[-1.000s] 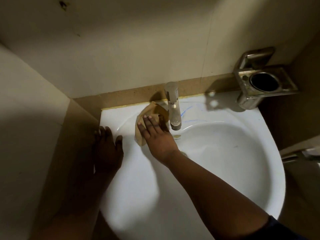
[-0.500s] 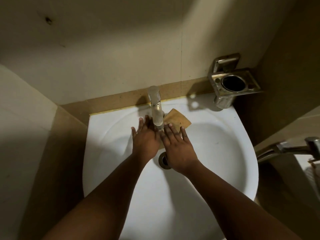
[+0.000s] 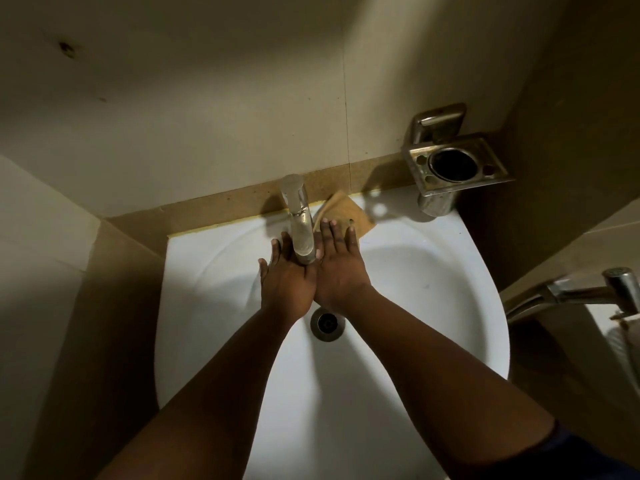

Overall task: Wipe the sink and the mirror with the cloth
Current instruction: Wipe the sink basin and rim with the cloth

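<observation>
Your two hands reach side by side into one white sink point(image 3: 214, 341), touching along their inner edges just below the single tap point(image 3: 300, 223). Your right hand point(image 3: 337, 268) lies flat with straight, slightly spread fingers, its fingertips point(image 3: 352, 233) pressing the one tan cloth point(image 3: 349, 211) against the back rim, right of the tap; that flat press probably drives the cloth along the ledge. Your left hand point(image 3: 289, 282) also lies flat, fingers straight and together, reaching left of the tap base and partly hidden behind the spout, perhaps to steady you. It holds nothing. One drain point(image 3: 327, 322) sits just below your wrists. One metal tumbler holder point(image 3: 457, 164) hangs on the wall at right. No mirror is in view.
</observation>
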